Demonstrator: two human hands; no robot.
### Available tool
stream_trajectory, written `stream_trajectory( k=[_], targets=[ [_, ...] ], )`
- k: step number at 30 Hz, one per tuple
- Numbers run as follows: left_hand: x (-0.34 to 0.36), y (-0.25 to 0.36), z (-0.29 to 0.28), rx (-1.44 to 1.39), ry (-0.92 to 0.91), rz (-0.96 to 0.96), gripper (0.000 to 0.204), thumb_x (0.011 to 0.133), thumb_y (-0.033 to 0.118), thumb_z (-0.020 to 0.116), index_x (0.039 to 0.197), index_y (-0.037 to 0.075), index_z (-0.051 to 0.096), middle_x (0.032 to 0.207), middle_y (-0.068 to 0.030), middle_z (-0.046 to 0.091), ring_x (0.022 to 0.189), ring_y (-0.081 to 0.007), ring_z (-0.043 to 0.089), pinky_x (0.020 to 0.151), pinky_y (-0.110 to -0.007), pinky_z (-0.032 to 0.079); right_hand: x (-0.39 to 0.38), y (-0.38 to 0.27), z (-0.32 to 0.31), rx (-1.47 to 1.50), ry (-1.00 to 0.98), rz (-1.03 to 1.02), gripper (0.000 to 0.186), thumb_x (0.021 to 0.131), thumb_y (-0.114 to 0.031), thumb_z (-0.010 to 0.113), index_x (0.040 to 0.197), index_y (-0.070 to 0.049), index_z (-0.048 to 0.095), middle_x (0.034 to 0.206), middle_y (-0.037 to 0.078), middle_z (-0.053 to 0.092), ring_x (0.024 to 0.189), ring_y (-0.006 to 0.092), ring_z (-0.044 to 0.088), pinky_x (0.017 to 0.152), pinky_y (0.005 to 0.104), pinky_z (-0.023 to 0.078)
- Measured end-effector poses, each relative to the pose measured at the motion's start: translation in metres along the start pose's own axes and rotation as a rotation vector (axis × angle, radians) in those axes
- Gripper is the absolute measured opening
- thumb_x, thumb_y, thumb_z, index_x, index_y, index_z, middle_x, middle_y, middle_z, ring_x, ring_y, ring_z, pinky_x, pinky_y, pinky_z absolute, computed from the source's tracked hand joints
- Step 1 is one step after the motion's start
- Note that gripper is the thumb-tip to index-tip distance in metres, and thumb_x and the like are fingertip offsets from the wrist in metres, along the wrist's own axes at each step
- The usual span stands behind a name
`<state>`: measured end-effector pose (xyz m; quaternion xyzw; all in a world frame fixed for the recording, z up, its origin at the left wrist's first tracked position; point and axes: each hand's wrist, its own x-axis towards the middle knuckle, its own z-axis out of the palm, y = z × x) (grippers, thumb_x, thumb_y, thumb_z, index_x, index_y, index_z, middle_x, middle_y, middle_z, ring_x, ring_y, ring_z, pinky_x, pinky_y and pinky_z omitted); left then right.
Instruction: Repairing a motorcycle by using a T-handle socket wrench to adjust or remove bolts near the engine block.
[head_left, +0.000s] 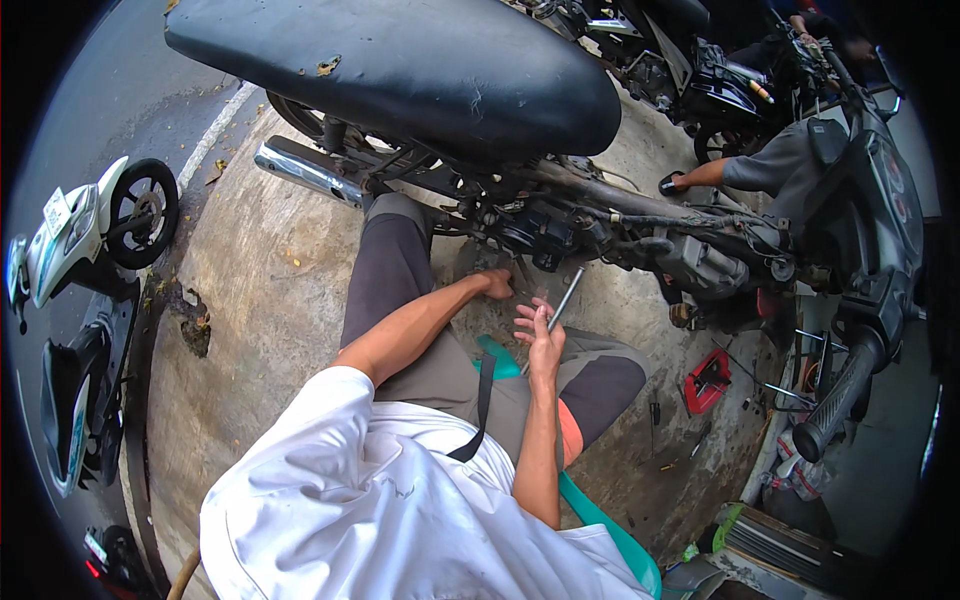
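In front of me stands a motorcycle with a long black seat (400,75) and its dark engine (540,232) exposed below. My left hand (492,284) reaches low beside the engine's underside. Its fingers are curled, and what they hold, if anything, is hard to make out. My right hand (541,338) is raised over my lap, just right of the left one. A long, slim metal rod (568,293) leans across its palm under the thumb, while the other fingers are partly spread. The rod's upper end points toward the engine.
A red tray (708,381) lies on the concrete at right, with small tools near it. The handlebar grip (838,402) juts out at right. Another person's leg (745,172) is beyond the motorcycle. A white scooter (78,245) stands at far left. Turquoise plastic (610,530) shows beneath me.
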<state>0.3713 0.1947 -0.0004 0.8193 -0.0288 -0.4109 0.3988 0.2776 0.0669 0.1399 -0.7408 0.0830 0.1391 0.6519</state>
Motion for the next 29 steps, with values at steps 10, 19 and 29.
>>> stream_trajectory(
  k=[10, 19, 29],
  targets=[
    [-0.021, 0.052, -0.004, -0.557, 0.512, 0.573, 0.057, 0.072, -0.002, 0.049, 0.127, 0.011, 0.038, 0.096, -0.0114, 0.058, 0.092, -0.0203, 0.054, 0.082, -0.033, 0.042, -0.031, -0.009, -0.035, 0.608, -0.299, 0.169, 0.047, 0.082, -0.025, 0.041, 0.121, 0.001, 0.040, 0.115, 0.022, 0.049, 0.066, 0.0173, 0.055, 0.061, 0.0280, 0.044],
    [-0.049, 0.110, -0.008, -0.963, 0.137, 0.586, 0.071, 0.074, -0.009, 0.042, 0.137, 0.008, 0.012, 0.125, -0.0117, 0.041, 0.077, -0.0140, 0.056, 0.055, -0.021, 0.041, -0.015, 0.016, -0.041, 0.337, 0.106, 0.215, 0.032, 0.091, -0.024, 0.042, 0.105, 0.003, 0.051, 0.056, 0.003, 0.044, 0.042, 0.0079, 0.037, 0.037, 0.0198, 0.028],
    [-0.037, 0.117, -0.016, -0.966, 0.133, 0.453, 0.051, 0.079, 0.000, 0.045, 0.128, 0.002, 0.034, 0.106, -0.0048, 0.051, 0.074, -0.0115, 0.058, 0.054, -0.020, 0.039, 0.014, 0.003, -0.046, 0.566, 0.027, 0.256, 0.029, 0.091, -0.021, 0.040, 0.102, 0.004, 0.050, 0.055, -0.001, 0.037, 0.045, 0.0058, 0.035, 0.036, 0.0197, 0.027]
  ],
)
